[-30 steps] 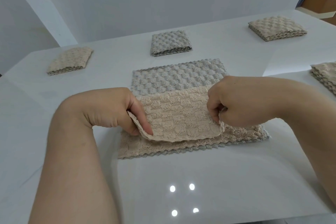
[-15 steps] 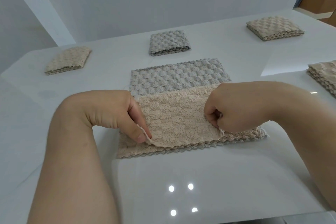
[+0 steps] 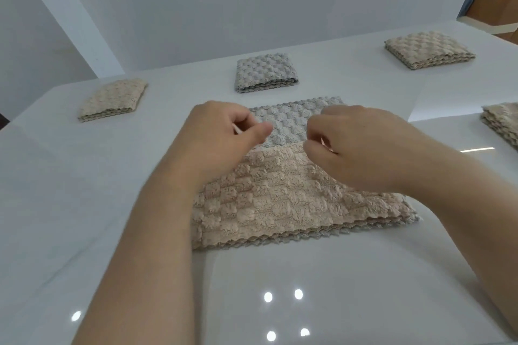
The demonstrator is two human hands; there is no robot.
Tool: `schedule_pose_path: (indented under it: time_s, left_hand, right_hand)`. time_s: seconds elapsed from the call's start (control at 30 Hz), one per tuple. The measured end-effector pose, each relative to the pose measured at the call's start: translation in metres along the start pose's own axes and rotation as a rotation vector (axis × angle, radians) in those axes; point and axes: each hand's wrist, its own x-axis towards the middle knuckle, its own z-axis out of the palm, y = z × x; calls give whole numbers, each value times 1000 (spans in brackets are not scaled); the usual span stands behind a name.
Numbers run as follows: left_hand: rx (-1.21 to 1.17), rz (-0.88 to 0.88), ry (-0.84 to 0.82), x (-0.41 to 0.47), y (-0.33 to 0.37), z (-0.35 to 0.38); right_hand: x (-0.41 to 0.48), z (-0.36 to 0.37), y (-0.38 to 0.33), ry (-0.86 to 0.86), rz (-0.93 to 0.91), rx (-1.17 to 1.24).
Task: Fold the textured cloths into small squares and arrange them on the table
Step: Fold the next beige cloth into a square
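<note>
A beige textured cloth (image 3: pixel 294 199) lies folded in half on the near part of a flat grey textured cloth (image 3: pixel 291 117) at the table's middle. My left hand (image 3: pixel 221 137) hovers over the far left of the fold, fingers curled and thumb against the forefinger, with nothing seen in it. My right hand (image 3: pixel 353 148) is over the far right of the fold, fingers loosely curled. Its thumb tip is at the beige cloth's far edge. My forearms hide both side edges of the beige cloth.
Folded squares lie along the back of the white glossy table (image 3: pixel 336 274): a beige one (image 3: pixel 112 99) at the left, a grey one (image 3: pixel 266 73) in the middle, a beige one (image 3: pixel 429 49) at the right. Another beige stack (image 3: pixel 501 123) sits at the right edge.
The beige flap that both hands held has been laid down flat on its near half. Both hands let go and moved away from me to the fold's far edge.
</note>
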Motion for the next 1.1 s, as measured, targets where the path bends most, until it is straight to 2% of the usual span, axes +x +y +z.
schedule_pose_path:
  time_s: [0.07,0.13,0.27,0.43,0.63,0.8,1.1]
  left_hand:
    - [159,84,76,3,1,18]
    - [304,96,74,3,2,36]
    - [410,69,16,-3,12,51]
    - [537,-13,-119,-17,17,52]
    - [466,39,-110,-33,0,70]
    - [561,21,-161,-37,-15,82]
    - [532,-222,-140,-49,-41,59]
  right_hand:
    - [4,13,2,181,-7,-59]
    - [6,27,0,213,10,-103]
    - [7,47,-9,116,30,-104]
    - [2,43,-7,-85,78,-129]
    - [-12,51,-17,-111,55,-42]
    - [-18,68,-18,-150,32,-17]
    - [-26,59,4,-223,232,85]
